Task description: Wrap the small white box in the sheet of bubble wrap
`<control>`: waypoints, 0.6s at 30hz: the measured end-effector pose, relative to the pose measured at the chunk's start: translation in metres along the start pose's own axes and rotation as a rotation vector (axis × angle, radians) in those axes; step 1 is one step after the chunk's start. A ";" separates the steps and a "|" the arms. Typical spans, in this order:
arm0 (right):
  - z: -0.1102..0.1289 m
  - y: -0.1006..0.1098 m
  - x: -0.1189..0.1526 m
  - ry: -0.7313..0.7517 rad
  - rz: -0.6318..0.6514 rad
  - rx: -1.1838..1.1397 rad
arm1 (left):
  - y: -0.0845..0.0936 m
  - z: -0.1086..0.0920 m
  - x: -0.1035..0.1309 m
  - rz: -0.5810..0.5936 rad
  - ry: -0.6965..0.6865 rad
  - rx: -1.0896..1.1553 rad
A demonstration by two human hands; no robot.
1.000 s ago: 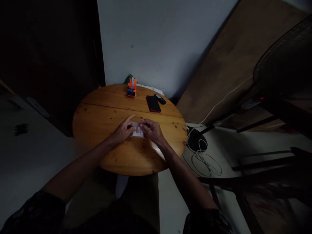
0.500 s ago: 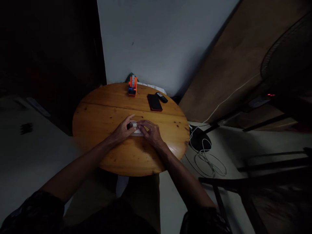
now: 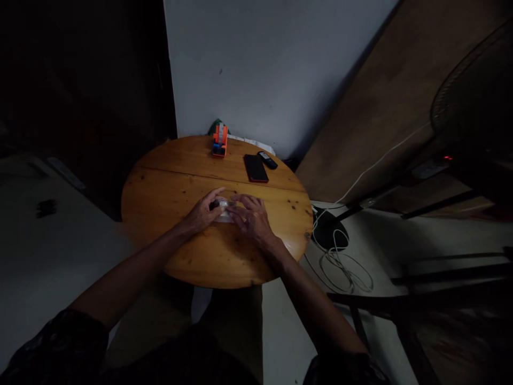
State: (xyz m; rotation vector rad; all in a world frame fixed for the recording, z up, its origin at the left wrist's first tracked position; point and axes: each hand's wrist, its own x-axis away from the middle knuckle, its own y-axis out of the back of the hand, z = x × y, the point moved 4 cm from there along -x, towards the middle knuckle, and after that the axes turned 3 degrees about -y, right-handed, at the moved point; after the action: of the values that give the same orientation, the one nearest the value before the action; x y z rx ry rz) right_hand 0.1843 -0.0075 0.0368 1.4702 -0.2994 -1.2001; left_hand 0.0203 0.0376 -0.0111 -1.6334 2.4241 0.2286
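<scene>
Between my hands lies a small whitish, shiny bundle that looks wrapped in clear plastic, with a dark part at its left end. A pale, filmy strip spreads on the wood just in front of it. My left hand curves around the bundle's left side, thumb on the near side and fingers behind. From the right, my right hand reaches over with bent fingers, their tips at the bundle's right end. What exactly is inside the wrapping cannot be made out.
The round wooden table holds an orange tape dispenser, a black notebook-like item and a dark remote or phone toward the wall. A coiled white cable lies on the floor at right, near a standing fan and a dark chair.
My right hand has turned a little, its fingers now more spread and drawn slightly right along the bundle. My left hand stays in place. The camera view has shifted slightly.
</scene>
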 end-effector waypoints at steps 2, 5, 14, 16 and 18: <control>0.003 0.004 0.002 0.041 0.024 0.041 | 0.000 -0.001 0.000 0.002 -0.008 0.000; 0.005 0.006 0.004 0.115 0.026 0.081 | -0.001 -0.002 0.001 0.003 -0.011 0.000; 0.019 -0.005 0.008 0.162 0.004 0.213 | 0.001 0.004 -0.001 -0.001 -0.013 -0.035; 0.021 -0.008 0.010 0.151 0.017 0.237 | 0.001 0.004 -0.002 -0.013 -0.013 -0.036; 0.023 -0.010 0.014 0.154 0.004 0.259 | 0.000 0.004 -0.002 -0.019 -0.006 -0.036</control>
State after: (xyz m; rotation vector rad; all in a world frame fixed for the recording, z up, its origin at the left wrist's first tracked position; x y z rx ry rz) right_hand 0.1678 -0.0285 0.0260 1.7754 -0.3622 -1.0665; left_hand 0.0213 0.0408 -0.0144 -1.6678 2.4131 0.2752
